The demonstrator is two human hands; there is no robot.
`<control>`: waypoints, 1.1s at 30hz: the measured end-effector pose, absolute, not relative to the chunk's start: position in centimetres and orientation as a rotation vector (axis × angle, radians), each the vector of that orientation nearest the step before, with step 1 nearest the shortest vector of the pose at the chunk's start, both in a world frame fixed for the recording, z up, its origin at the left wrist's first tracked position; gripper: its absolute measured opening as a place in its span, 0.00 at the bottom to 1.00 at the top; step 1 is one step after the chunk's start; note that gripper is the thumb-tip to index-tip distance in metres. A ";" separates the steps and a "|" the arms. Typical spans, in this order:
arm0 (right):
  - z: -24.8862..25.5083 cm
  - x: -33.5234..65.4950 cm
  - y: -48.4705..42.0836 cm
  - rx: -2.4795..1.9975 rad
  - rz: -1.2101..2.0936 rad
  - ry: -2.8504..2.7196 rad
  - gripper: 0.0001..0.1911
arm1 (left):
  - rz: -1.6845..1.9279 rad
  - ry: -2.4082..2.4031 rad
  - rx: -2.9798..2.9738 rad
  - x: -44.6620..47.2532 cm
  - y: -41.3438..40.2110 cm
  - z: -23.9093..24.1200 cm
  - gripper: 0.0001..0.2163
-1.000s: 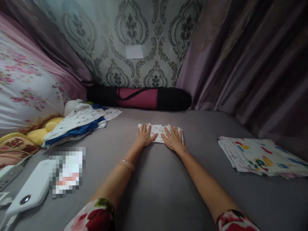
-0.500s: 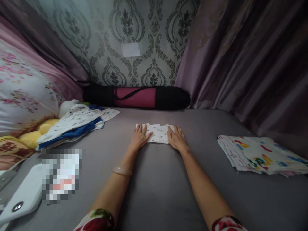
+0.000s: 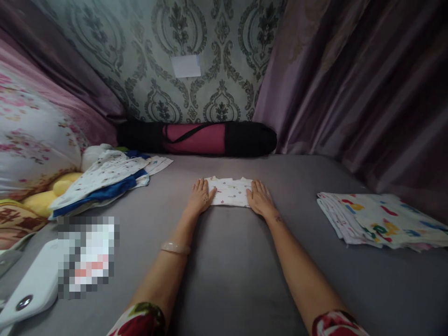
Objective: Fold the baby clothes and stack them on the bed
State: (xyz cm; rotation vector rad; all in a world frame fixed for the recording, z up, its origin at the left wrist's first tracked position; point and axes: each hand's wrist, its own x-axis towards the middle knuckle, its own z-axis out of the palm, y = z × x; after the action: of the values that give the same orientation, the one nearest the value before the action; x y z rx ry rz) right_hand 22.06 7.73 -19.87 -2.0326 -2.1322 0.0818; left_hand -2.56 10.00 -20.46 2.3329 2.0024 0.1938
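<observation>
A small white garment (image 3: 231,192) with a tiny print lies folded into a flat rectangle on the grey bed sheet (image 3: 224,261). Flat at its left end rests my left hand (image 3: 202,196), fingers stretched out and thumb on the cloth. My right hand (image 3: 259,198) lies likewise at the right end, fingers extended away from me and thumb side touching the fabric. Neither hand grips anything. Parts of the garment's two ends are hidden beneath the hands.
On the right sits a stack of folded printed cloths (image 3: 381,219). Loose baby clothes (image 3: 101,179) are heaped at the left, beside a floral pillow (image 3: 31,135). A white device (image 3: 35,284) lies near left. A black and pink roll bag (image 3: 196,138) runs along the wall.
My hands have slid slightly apart towards the garment's ends, uncovering more of its middle. The camera view has shifted a little.
</observation>
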 end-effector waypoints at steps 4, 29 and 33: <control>-19.9 22.2 7.8 -2.035 0.104 -2.127 0.33 | 0.238 1.989 2.310 -3.0 10.3 -20.6 0.33; -18.4 18.5 7.3 -1.935 0.015 -2.143 0.32 | 0.377 2.112 2.472 0.0 8.8 -19.3 0.31; -18.6 17.2 7.0 -1.841 0.055 -2.195 0.31 | 0.345 1.943 2.558 1.5 8.2 -19.5 0.29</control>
State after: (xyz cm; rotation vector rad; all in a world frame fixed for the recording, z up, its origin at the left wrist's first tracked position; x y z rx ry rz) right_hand 17.21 7.02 -18.56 -1.8409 -2.1954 0.0550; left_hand 1.51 8.17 -19.47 2.5583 1.9432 0.3448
